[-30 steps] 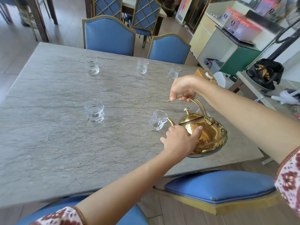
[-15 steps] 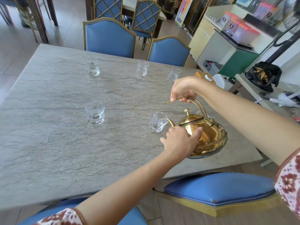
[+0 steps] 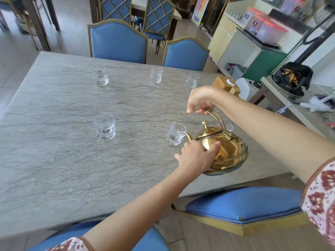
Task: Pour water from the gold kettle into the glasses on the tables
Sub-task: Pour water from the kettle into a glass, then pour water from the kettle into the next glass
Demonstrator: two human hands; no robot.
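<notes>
The gold kettle (image 3: 228, 153) is tilted to the left above the grey stone table (image 3: 54, 160), its spout at the rim of a cut glass (image 3: 175, 134). My right hand (image 3: 201, 100) grips the curved handle from above. My left hand (image 3: 196, 154) presses against the kettle's left side under the spout. Another glass (image 3: 104, 126) stands to the left with water in it. Three more glasses (image 3: 100, 75) (image 3: 156, 74) (image 3: 192, 79) line the far side. A further glass (image 3: 225, 125) is partly hidden behind the kettle's handle.
Blue chairs stand at the far side (image 3: 117, 40) (image 3: 186, 53) and the near side (image 3: 243, 205). A wooden tissue box (image 3: 225, 84) sits at the table's right edge. A counter with boxes (image 3: 264, 33) and a side table with a black bag (image 3: 291, 77) are on the right.
Both hands and the kettle keep nearly the same pose at the glass; the view has shifted slightly.
</notes>
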